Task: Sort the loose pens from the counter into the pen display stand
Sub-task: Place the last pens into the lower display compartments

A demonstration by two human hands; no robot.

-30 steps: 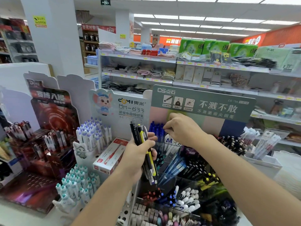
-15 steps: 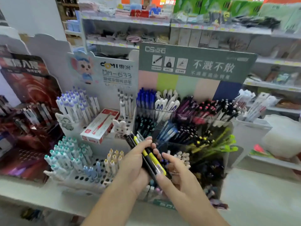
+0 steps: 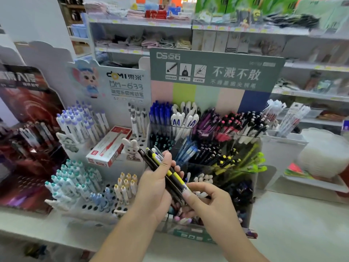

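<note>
My left hand (image 3: pixel 153 188) grips a bundle of pens (image 3: pixel 164 172), black ones and a yellow one, slanting from upper left to lower right. My right hand (image 3: pixel 209 202) pinches the lower end of the yellow pen with thumb and forefinger. Both hands hover in front of the clear tiered pen display stand (image 3: pixel 251 178), whose compartments hold blue, white, black, pink and green pens. Its grey-green header card (image 3: pixel 217 70) rises behind.
A white peg-hole stand (image 3: pixel 90 205) with teal, purple and yellow-capped pens sits to the left, with a red-and-white pen box (image 3: pixel 109 146) on it. A dark red display (image 3: pixel 28 140) stands at far left. White counter (image 3: pixel 294 229) extends right; stocked shelves stand behind.
My right hand came down from the top row of the stand to the bundle and now pinches the yellow pen. The view tilted downward and moved closer to the stand.
</note>
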